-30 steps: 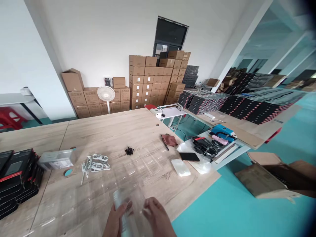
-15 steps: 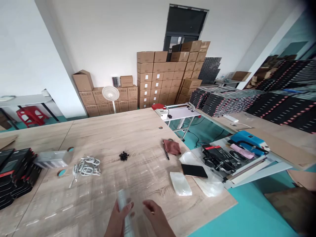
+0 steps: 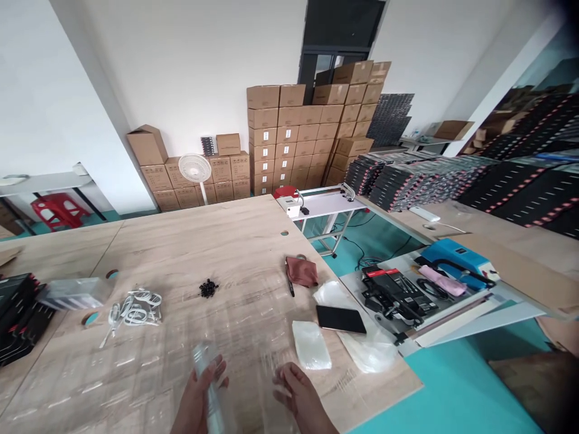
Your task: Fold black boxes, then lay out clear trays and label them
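Note:
My left hand is wrapped round a stack of thin clear plastic pieces, nested and bluish, tilted over the near part of the table. To its right, my right hand pinches a single clear plastic piece that hangs apart from the stack and is smeared by motion. Similar clear plastic pieces lie in rows on the wooden tabletop left of and beyond my hands. Their exact shape is hard to make out.
Small black parts lie in a pile beyond my hands, with white cables to the left. A phone, a stack of clear bags and a brown pouch are on the right. A blue machine stands past the table edge.
My right hand, earlier apart from the stack with no plastic visible in it, now holds a clear piece. The view has shifted, with table items appearing further left.

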